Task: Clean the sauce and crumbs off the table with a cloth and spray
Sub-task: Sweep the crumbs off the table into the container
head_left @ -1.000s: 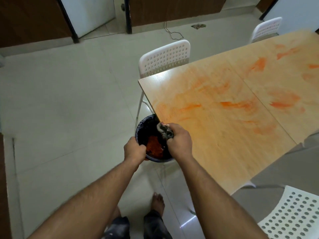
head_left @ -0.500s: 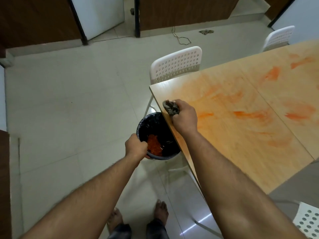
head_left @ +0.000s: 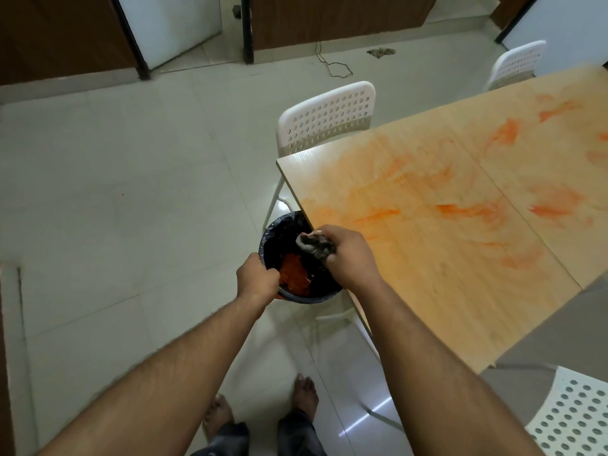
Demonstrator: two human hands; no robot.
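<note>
A light wooden table (head_left: 427,291) fills the right side, smeared with orange sauce streaks (head_left: 460,210). My right hand (head_left: 350,255) grips a crumpled grey cloth (head_left: 316,246) at the table's left edge, over a black-lined bin (head_left: 273,232). Orange-red sauce and crumbs (head_left: 294,271) lie inside the bin. My left hand (head_left: 258,278) grips the bin's near rim and holds it up against the table edge. No spray bottle is in view.
White perforated chairs stand at the table's far left corner (head_left: 325,118), far right (head_left: 518,64) and near right (head_left: 579,413). A rag (head_left: 381,52) and a cable (head_left: 332,65) lie on the tiled floor by the back wall. My bare feet (head_left: 306,394) are below.
My right hand with the cloth swept up along the table edge, then came back down to the bin's rim. My left hand kept hold of the bin.
</note>
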